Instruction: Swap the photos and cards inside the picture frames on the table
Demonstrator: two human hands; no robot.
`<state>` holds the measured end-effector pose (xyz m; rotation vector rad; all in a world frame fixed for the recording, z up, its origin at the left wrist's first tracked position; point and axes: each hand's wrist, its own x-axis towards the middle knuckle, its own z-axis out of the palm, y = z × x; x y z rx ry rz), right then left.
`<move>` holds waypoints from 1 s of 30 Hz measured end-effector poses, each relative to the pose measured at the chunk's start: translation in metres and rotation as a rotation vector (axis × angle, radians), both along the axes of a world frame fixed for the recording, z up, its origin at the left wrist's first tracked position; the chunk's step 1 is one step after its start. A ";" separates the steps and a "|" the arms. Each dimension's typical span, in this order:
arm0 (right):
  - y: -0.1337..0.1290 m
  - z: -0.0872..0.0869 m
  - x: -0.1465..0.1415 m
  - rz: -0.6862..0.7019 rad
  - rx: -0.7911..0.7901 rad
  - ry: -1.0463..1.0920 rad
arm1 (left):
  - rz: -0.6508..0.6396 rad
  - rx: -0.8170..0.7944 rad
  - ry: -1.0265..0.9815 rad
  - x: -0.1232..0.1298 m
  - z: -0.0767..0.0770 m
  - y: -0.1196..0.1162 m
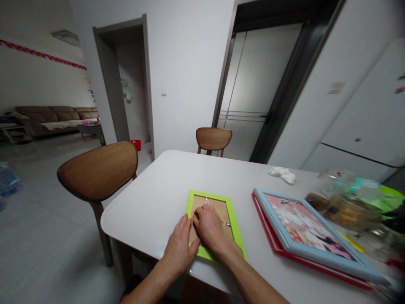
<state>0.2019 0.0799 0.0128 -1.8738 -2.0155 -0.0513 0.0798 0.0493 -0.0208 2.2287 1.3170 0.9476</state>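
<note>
A lime-green picture frame (236,226) lies on the white table with its brown backing board (221,207) facing up. Small metal clips show at the backing's top edge (207,201) and right side (226,223). My left hand (179,247) rests along the frame's left edge, fingers stretched out and thumb apart over the lower left part. Over the backing's left side, my right hand (209,226) has its fingers curled and pressed together near the inner edge; whatever is between its fingertips is hidden.
To the right, a light-blue frame with a pink picture (311,228) lies on a red frame (268,230). Beyond are glass jars (351,211), a green bag (390,198) and crumpled white tissue (283,174). Wooden chairs stand left (101,171) and at the far side (214,139) of the table (142,194).
</note>
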 end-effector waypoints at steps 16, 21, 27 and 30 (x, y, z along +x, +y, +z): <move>0.044 -0.015 0.051 -0.212 -0.011 -0.020 | -0.009 -0.020 0.071 0.001 0.003 0.001; 0.040 -0.013 0.049 -0.190 -0.031 -0.026 | -0.011 -0.038 0.098 0.002 0.006 0.000; 0.037 -0.002 0.050 -0.121 -0.075 -0.004 | 0.001 -0.050 0.097 0.002 0.007 0.000; 0.026 0.005 0.068 -0.075 -0.122 0.016 | 0.002 -0.057 0.093 0.002 0.008 -0.001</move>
